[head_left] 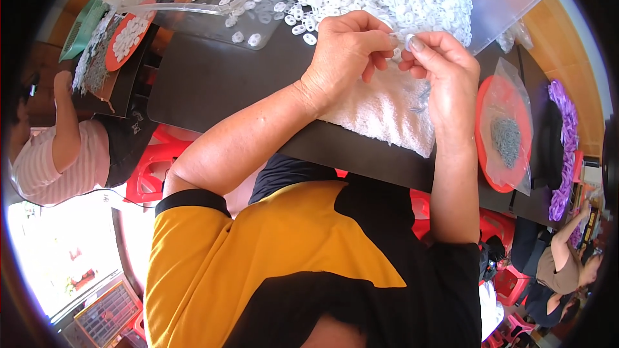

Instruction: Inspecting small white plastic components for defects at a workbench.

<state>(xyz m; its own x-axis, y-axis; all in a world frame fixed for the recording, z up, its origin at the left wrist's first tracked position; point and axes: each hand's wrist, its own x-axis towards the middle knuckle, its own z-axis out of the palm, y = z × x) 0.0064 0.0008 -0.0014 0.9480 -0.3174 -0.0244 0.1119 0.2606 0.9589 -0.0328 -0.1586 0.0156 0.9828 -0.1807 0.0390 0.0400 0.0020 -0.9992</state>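
Note:
My left hand [351,48] and my right hand [448,64] meet above the near edge of a large pile of small white oval plastic pieces [400,0]. Between the thumb and finger of my right hand is a small white plastic piece [409,40]. The fingertips of my left hand are pinched close beside it; what they hold is too small to make out. Below both hands lies a white towel [380,106], with a few thin grey metal parts [420,100] on it near my right wrist.
A clear tray [193,8] with more white pieces is at the far left. On the right, a red plate [482,148] bears a clear bag of small grey metal parts [506,142], near a purple bundle [562,148]. Other people sit on both sides.

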